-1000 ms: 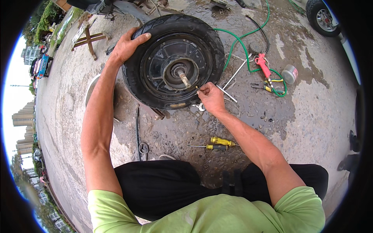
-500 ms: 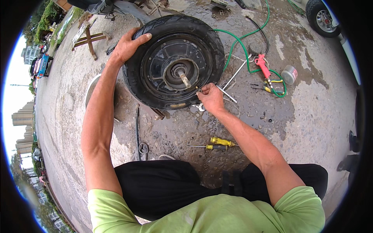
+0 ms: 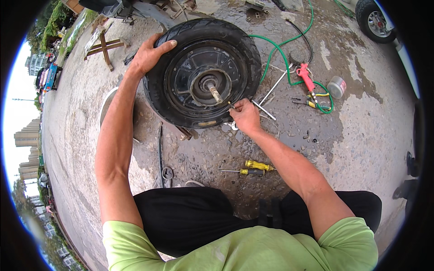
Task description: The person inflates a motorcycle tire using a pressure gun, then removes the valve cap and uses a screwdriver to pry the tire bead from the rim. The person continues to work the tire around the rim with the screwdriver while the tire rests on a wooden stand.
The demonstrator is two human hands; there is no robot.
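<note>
A black hub-motor wheel (image 3: 199,63) with a treaded tyre leans before me, its metal axle (image 3: 214,91) pointing toward me. My left hand (image 3: 150,55) grips the tyre at its upper left; the thumb lies on the sidewall and the other fingers are partly hidden behind the tread. At the lower right of the rim, my right hand (image 3: 246,115) is closed in a pinch on a small brass-coloured piece (image 3: 230,104). The fingertips hide most of that piece, so its kind is unclear. A metal tool end (image 3: 233,125) shows just under the tyre, beside my right hand.
Two yellow-handled screwdrivers (image 3: 258,165) lie on the wet ground nearer me. To the right are a cross-shaped metal wrench (image 3: 264,109), a red air gun (image 3: 306,77) on a green hose (image 3: 282,53), pliers (image 3: 312,104) and a clear tub (image 3: 336,87). A wooden stand (image 3: 105,48) is at far left.
My right fingertips have shifted slightly, and the brass-coloured end of the small piece now shows more clearly. My left hand and the wheel stay almost where they were.
</note>
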